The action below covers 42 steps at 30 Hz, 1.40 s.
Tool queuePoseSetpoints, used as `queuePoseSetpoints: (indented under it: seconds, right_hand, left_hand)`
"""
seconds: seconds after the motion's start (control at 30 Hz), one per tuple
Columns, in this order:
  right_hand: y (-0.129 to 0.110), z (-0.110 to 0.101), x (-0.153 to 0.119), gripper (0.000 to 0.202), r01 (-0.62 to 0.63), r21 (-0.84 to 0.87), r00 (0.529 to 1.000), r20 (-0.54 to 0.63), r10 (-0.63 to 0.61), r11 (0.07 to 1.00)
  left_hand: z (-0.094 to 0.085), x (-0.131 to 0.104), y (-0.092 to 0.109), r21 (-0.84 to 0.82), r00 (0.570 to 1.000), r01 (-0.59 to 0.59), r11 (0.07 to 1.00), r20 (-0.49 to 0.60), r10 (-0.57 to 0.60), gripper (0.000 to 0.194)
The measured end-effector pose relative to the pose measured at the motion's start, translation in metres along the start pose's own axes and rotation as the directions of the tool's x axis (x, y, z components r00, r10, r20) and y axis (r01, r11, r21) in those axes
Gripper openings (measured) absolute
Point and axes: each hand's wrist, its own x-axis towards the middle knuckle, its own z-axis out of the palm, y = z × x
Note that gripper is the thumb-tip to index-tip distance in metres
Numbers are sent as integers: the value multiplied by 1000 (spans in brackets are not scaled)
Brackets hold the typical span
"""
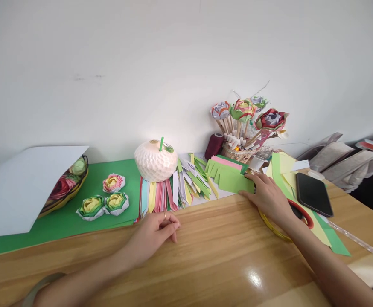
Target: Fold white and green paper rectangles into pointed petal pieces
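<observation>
Green paper slips [234,182]: they lie in an overlapping stack near the back of the wooden table [205,260], right of centre, a pink edge showing behind them.
Right hand [268,194]: we have it at the right end of the slips, thumb and fingers partly open around their edge; whether they grip the paper we cannot tell.
Left hand [159,230]: we rest it nearer the front, loosely curled, thumb against the bent fingers, with nothing visible in its hold.
Folded strips [189,181]: green, white, yellow, pink and blue, fanned between the slips and the green card [127,168].
White textured ball [156,162]: it stands behind our left hand, a green straw [161,143] poking from its top.
Paper blossoms [114,182]: three sit on the card, beside a basket [85,172] partly covered by a white sheet [23,183].
Stemmed paper flowers [243,110]: they rise behind the slips, near a dark red thread spool [214,145].
Beyond our right hand: a black phone [314,194] lies on loose paper.
</observation>
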Motion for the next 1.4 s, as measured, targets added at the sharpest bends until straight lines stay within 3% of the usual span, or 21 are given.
queuePoseSetpoints:
  seconds: [0.33,0.5,0.63,0.7,0.73,0.8,0.87,0.9,0.97,1.03,1.1,1.2,1.3,1.4]
  right_hand:
    - [-2,-3,-7,36,-18,14,996,-82,19,1000]
    - [0,-10,-9,30,-52,23,980,-193,56,998]
    - [-11,-23,-16,32,30,47,951,-307,-14,998]
    - [-23,-29,-24,27,107,71,929,-363,-75,992]
    - [-29,-31,-30,22,220,111,893,-424,-154,969]
    - [-45,-33,-44,15,463,156,821,-446,-356,872]
    - [-60,-30,-58,19,613,261,781,-342,-523,745]
    - [-66,-28,-64,21,645,330,764,-259,-591,689]
    - [-76,-22,-73,21,673,418,715,-157,-682,610]
    - [-82,-17,-76,21,667,468,695,-107,-711,580]
    - [-84,-15,-74,20,644,492,705,-86,-704,586]
    - [-83,-15,-71,16,608,508,736,-73,-673,610]
    - [-82,-16,-68,15,548,566,765,-43,-643,616]
    - [-82,-16,-68,15,419,652,814,38,-579,632]
  left_hand:
    - [0,-1,-2,14,1000,-19,1000,10,19,23]
    - [0,-1,-1,14,1000,-17,1000,19,16,22]
    - [0,-3,-4,105,998,-58,993,14,57,23]
    - [1,-7,-6,230,984,-163,959,-37,176,20]
    - [2,-9,-7,309,956,-250,918,-71,284,18]
    - [4,-13,-8,484,838,-421,767,-114,533,17]
    - [7,-17,-7,633,703,-507,584,-88,706,24]
    - [9,-19,-6,688,662,-518,508,-54,748,27]
    - [11,-21,-3,757,618,-528,385,31,786,29]
    - [12,-22,0,789,592,-539,294,107,799,27]
    - [12,-21,2,782,602,-570,251,190,775,22]
    - [12,-19,-2,730,632,-619,288,246,735,19]
    - [13,-19,-7,669,676,-615,417,174,716,23]
    - [14,-20,-8,565,783,-544,620,75,618,23]
